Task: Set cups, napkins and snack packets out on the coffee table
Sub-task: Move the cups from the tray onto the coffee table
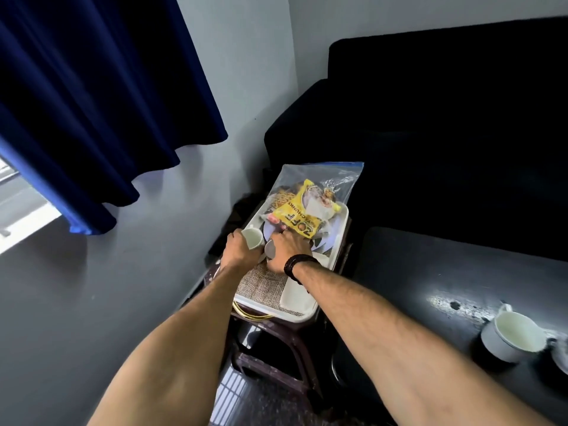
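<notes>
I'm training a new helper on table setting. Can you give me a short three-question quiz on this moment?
1. True or false: the left hand has its grip on a white cup.
2. Where does the yellow snack packet lie: A) on the coffee table, B) in the clear bag over the tray?
3. Fill in: a cup already stands on the ____.

Key: 1 true; 2 B; 3 coffee table.

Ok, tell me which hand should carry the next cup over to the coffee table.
Probably the left hand: it already grips a white cup over the tray. The right hand is closed on a second cup and nearer the coffee table, but its grip looks less settled.
</notes>
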`<state>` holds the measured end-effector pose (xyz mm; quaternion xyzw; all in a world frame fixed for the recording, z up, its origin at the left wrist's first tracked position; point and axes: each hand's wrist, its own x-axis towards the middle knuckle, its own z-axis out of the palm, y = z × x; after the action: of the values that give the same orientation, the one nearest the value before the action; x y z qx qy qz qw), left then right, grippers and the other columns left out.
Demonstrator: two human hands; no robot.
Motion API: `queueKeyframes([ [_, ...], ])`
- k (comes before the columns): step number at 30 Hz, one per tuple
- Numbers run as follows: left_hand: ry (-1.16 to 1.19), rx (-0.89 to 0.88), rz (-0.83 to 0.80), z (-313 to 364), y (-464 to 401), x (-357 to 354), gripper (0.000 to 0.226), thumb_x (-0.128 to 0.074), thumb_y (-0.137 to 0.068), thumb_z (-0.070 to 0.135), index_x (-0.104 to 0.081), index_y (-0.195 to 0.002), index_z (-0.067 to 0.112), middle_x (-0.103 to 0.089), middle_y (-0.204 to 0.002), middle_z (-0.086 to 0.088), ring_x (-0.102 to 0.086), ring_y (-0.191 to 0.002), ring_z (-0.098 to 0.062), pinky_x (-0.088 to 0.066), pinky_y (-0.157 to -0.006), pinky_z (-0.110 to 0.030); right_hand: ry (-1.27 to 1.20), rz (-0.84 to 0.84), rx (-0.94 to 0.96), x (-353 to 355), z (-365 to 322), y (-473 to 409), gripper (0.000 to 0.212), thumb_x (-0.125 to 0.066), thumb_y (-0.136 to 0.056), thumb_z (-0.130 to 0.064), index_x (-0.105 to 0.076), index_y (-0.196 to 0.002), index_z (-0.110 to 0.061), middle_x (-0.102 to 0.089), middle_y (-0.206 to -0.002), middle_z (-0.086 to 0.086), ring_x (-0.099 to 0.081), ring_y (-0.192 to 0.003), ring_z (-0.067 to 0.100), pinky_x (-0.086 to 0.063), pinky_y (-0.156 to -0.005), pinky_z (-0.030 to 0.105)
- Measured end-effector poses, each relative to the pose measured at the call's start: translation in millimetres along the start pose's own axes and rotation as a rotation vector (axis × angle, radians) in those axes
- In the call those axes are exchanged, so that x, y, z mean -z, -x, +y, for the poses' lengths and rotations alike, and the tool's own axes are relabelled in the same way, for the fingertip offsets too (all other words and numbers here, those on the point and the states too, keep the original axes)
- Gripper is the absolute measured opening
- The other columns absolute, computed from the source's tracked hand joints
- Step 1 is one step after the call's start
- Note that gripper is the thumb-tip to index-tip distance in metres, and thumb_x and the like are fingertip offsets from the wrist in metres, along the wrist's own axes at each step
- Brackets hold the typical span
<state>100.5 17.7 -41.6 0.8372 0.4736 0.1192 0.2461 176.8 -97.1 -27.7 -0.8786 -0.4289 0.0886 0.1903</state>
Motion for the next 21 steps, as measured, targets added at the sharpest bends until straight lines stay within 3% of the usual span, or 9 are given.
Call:
queueKeyframes([
  [4,-0.019,-0.061,0.081,25,23,20,0.066,-0.076,-0.079,0.041,-0.044,-0.127,0.009,-0.052,-0.123,-0.013,-0.057,-0.111,-0.035,-0.047,-0.086,-0.044,-0.118,0.062,0.023,27,9,11,0.067,-0.073,-0.074,-0.03,-0.047,-0.136,-0.02,-0.057,-0.125,0.011,-0.051,-0.119,0.031,-0.049,-0.089,0.037],
  [7,0.045,-0.141,0.097,70,38,38,0.067,-0.076,-0.079,0.045,-0.045,-0.127,0.009,-0.052,-0.124,-0.013,-0.056,-0.111,-0.035,-0.046,-0.086,-0.044,-0.158,0.173,0.012,65,33,23,0.062,-0.073,-0.074,-0.03,-0.047,-0.13,-0.023,-0.056,-0.125,0.009,-0.05,-0.119,0.031,-0.048,-0.089,0.037],
  [10,0.107,-0.222,0.077,126,64,39,0.065,-0.076,-0.077,0.04,-0.046,-0.125,0.009,-0.052,-0.126,-0.012,-0.055,-0.115,-0.035,-0.046,-0.089,-0.042,-0.209,0.257,-0.052,113,75,47,0.07,-0.078,-0.071,-0.03,-0.042,-0.13,-0.021,-0.056,-0.128,0.01,-0.052,-0.118,0.031,-0.049,-0.088,0.037],
  [14,0.178,-0.333,0.022,195,108,11,0.06,-0.073,-0.077,0.037,-0.049,-0.123,0.007,-0.054,-0.123,-0.013,-0.052,-0.116,-0.033,-0.044,-0.092,-0.04,-0.222,0.332,-0.206,165,152,96,0.071,-0.083,-0.065,-0.036,-0.044,-0.124,-0.025,-0.058,-0.119,0.008,-0.06,-0.106,0.029,-0.051,-0.08,0.036],
  [21,0.145,-0.401,-0.181,282,190,-75,0.063,-0.074,-0.076,0.042,-0.051,-0.123,0.006,-0.055,-0.125,-0.014,-0.055,-0.114,-0.036,-0.048,-0.091,-0.043,-0.132,0.388,-0.455,212,290,193,0.073,-0.083,-0.062,-0.038,-0.048,-0.126,-0.029,-0.06,-0.119,0.006,-0.062,-0.105,0.027,-0.047,-0.077,0.03],
])
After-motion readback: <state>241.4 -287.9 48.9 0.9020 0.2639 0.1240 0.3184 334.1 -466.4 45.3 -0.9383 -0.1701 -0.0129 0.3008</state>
